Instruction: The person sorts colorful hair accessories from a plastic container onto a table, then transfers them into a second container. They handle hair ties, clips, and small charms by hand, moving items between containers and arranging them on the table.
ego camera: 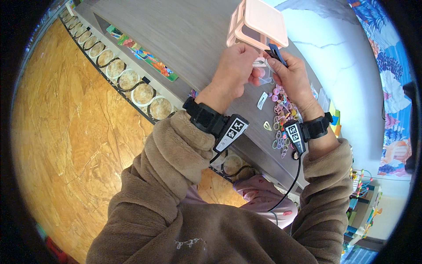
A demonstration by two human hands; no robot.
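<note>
My left hand (235,66) is curled with its fingertips on a small white hair clip (259,62), held just above the table. A clear plastic piece (265,78) shows beneath these fingers; which hand holds it is unclear. My right hand (293,74) pinches a dark blue snap hair clip (278,54), with a blackish one against it. Its fingertips come close to the white clip. Below the hands lie another white snap clip (262,100) and a pale yellow snap clip (267,125). A heap of small coloured hair ties (280,110) spreads beside them, partly hidden by my right wrist.
A pale pink plastic storage box (263,24) stands on the grey wood-grain table (178,36) just beyond my hands. Clear plastic containers (323,100) sit right of my right wrist. Black wrist straps carry cables; one cable (293,184) hangs across my lap.
</note>
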